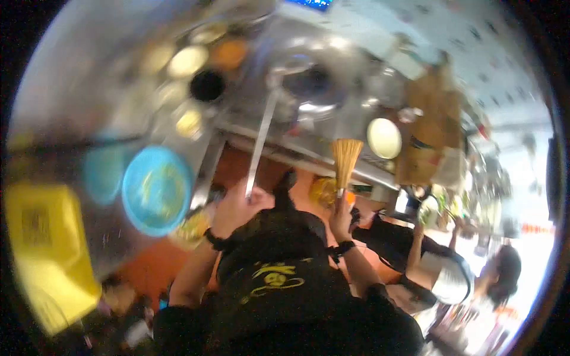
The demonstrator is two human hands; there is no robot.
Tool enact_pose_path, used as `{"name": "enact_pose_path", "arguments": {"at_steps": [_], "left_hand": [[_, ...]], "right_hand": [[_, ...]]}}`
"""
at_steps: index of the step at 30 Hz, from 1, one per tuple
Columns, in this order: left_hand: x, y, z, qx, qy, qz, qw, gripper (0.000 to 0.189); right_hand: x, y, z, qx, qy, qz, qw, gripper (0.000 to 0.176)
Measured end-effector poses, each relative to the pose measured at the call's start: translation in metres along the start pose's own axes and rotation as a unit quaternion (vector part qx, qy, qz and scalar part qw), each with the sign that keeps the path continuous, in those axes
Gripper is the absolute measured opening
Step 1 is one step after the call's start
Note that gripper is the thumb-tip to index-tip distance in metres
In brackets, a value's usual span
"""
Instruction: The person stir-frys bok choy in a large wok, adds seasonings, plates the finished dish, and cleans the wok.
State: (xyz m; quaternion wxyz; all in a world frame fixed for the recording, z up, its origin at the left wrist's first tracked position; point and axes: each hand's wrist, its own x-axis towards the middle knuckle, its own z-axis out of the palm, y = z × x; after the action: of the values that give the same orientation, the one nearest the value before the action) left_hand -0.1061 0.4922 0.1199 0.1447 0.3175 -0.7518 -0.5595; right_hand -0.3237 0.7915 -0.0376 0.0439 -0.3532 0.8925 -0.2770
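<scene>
My left hand point(246, 206) is closed around the end of a long metal ladle point(262, 137). The ladle reaches forward over the counter, and its blurred head is at the wok point(314, 86). In my right hand point(340, 222) a bamboo wok brush point(346, 161) stands with its bristles pointing up, gripped by the handle. The brush is in front of the counter edge, apart from the wok. Motion blur hides what the wok contains.
A blue basin point(157, 221) with yellowish contents stands at left, near a yellow box point(47, 249). Several small bowls line the back left. A pale oval bowl point(384, 138) and brown cardboard point(428, 130) are at right. Another person point(451, 276) works close by on the right.
</scene>
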Motion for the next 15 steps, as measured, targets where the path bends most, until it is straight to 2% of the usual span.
{"name": "enact_pose_path", "arguments": {"at_steps": [2,3,4,5,6,8,9,10,12,13,14,15], "left_hand": [[-0.032,-0.017,-0.001,0.009,-0.006,0.061,0.998,0.018],[-0.050,-0.003,-0.011,0.029,-0.026,0.033,0.999,0.018],[-0.060,0.009,-0.022,0.049,-0.052,0.012,0.997,0.019],[-0.076,-0.001,-0.022,0.053,-0.044,0.005,0.998,0.019],[-0.098,-0.016,-0.024,0.053,-0.038,-0.025,0.998,0.020],[-0.111,-0.011,-0.034,0.077,-0.036,-0.074,0.994,0.020],[-0.137,-0.057,-0.015,0.009,0.026,-0.036,0.999,0.019],[-0.144,-0.052,-0.025,0.038,0.029,-0.050,0.998,0.019],[-0.158,-0.040,-0.037,0.050,0.039,-0.076,0.995,0.019],[-0.166,-0.041,-0.038,0.055,0.041,-0.086,0.994,0.019],[-0.177,-0.056,-0.035,0.065,0.049,-0.082,0.993,0.018],[-0.181,-0.054,-0.037,0.095,0.036,-0.129,0.986,0.016]], "right_hand": [[0.000,-0.023,0.012,0.015,0.016,-0.166,0.986,0.066],[0.001,-0.060,0.004,0.020,-0.110,-0.157,0.981,0.062],[0.005,-0.068,0.033,0.028,-0.121,-0.167,0.978,0.062],[0.008,-0.070,0.071,0.023,-0.251,-0.141,0.957,0.060],[0.007,-0.079,0.116,0.015,-0.384,-0.117,0.916,0.059],[0.001,-0.093,0.224,0.096,-0.409,-0.148,0.895,0.053],[0.012,-0.137,0.235,0.076,-0.474,-0.143,0.866,0.052],[0.026,-0.182,0.239,0.058,-0.535,-0.136,0.832,0.050],[0.007,-0.189,0.332,0.101,-0.480,-0.201,0.848,0.048],[-0.006,-0.181,0.400,0.120,-0.395,-0.338,0.846,0.046],[-0.006,-0.203,0.427,0.097,-0.400,-0.322,0.853,0.041],[-0.005,-0.226,0.452,0.073,-0.405,-0.306,0.859,0.037]]}}
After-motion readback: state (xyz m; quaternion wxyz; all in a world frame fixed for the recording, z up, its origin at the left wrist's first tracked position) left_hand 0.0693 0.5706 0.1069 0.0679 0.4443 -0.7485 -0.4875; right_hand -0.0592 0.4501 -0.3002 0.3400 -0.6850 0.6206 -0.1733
